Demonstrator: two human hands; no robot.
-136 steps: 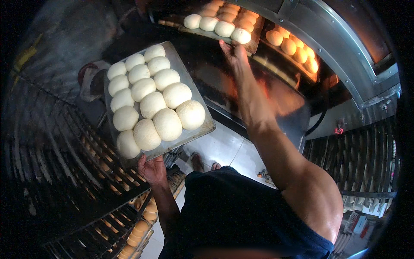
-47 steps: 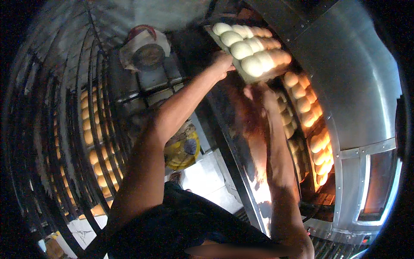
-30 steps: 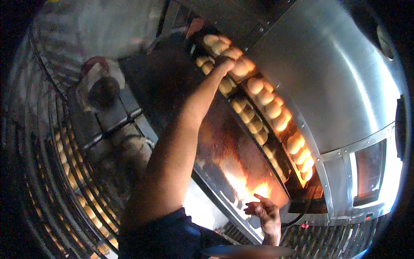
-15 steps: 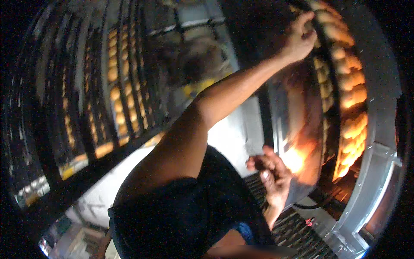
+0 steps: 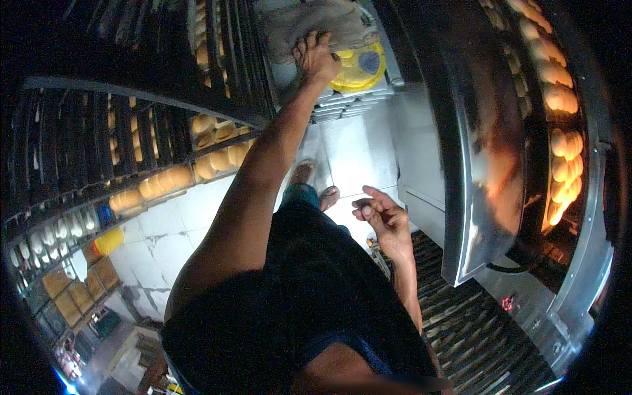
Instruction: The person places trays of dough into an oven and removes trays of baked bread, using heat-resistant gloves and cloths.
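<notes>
My left hand (image 5: 316, 58) reaches forward with its fingers spread over a brown-grey cloth (image 5: 342, 25), which lies on a metal surface. Its fingertips touch the cloth; I see no fold gripped in them. Right beside the hand is a round yellow thing (image 5: 359, 68) with a grey patch, whose kind I cannot make out. Held in front of my body, my right hand (image 5: 388, 227) has its fingers loosely bent and apart, with nothing visible in them. Off to the right, rows of bread rolls (image 5: 559, 92) glow inside an oven.
The oven's shiny metal door panel (image 5: 490, 164) juts out to my right. Dark racks (image 5: 59, 138) fill the left side, with bread loaves (image 5: 168, 181) on their trays. Dark corrugated trays (image 5: 467, 329) lie at the lower right. Feet (image 5: 328, 197) stand on the white tiled floor (image 5: 362, 151).
My left hand has left the bread at the oven and swung left, down onto the cloth. My right hand has shifted slightly left and up. The view has turned.
</notes>
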